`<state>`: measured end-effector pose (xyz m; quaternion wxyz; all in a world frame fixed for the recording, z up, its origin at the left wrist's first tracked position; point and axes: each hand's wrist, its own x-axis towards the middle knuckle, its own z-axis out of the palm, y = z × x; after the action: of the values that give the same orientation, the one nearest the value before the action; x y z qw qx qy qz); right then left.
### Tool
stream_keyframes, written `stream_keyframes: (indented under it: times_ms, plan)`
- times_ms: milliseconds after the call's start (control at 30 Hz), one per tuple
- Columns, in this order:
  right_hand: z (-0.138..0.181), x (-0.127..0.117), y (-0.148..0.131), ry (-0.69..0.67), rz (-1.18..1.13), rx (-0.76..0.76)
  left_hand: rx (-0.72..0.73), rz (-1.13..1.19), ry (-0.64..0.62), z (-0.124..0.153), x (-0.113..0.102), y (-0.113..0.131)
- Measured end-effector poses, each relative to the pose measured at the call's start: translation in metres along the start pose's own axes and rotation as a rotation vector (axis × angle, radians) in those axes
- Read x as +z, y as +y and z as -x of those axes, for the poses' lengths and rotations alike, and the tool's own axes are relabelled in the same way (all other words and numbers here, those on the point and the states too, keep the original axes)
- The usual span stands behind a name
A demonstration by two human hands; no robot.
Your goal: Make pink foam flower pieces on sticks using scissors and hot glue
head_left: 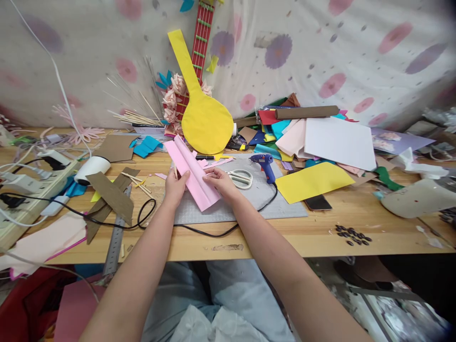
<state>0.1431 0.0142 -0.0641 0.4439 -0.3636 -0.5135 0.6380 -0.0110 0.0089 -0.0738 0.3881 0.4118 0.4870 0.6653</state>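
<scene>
A folded strip of pink paper [194, 175] with lengthwise creases is held up at a slant over the grey cutting mat [242, 209]. My left hand [175, 186] grips its left edge, thumb on top. On its right edge, my right hand [221, 183] pinches the paper between thumb and fingers. White-handled scissors [245, 179] lie just right of my right hand, their blades mostly hidden. Farther right is a blue hot glue gun [264, 166]. Pink paper scraps [217, 164] lie behind the strip.
A yellow banjo-shaped piece [207, 123] leans at the back by a red fretted neck [203, 42]. A black cable [213, 235] crosses the front. Yellow paper [315, 183], a phone-like dark slab [318, 203] and black beads [352, 235] lie right; a power strip [32, 199] and metal ruler [114, 242] left.
</scene>
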Motion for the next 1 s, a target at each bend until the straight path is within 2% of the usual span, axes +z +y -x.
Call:
stream_keyframes:
  times_ms: [100, 267, 467, 567, 700, 867, 1000]
  plan:
    - [-0.004, -0.002, 0.004, 0.066, 0.061, -0.026, 0.102, -0.150, 0.033, 0.000, -0.002, -0.003]
    - [-0.008, -0.007, 0.005, 0.254, 0.245, -0.047, 0.005, -0.117, 0.016, -0.001, -0.002, -0.005]
    - [0.001, -0.034, -0.020, 0.321, 0.849, -0.165, 0.066, -0.100, 0.252, -0.007, -0.006, -0.007]
    - [0.008, -0.056, -0.035, 0.257, 1.208, -0.072, 0.072, -0.079, 0.314, -0.009, -0.008, -0.007]
    - [0.014, -0.076, -0.046, 0.043, 1.547, 0.031, 0.044, -0.075, 0.386, -0.013, -0.009, -0.008]
    - [0.015, -0.075, -0.050, -0.048, 1.681, 0.084, 0.026, -0.041, 0.464, -0.013, -0.009, -0.007]
    - [0.007, -0.066, -0.049, 0.012, 1.778, 0.164, 0.039, 0.015, 0.419, -0.011, -0.008, -0.006]
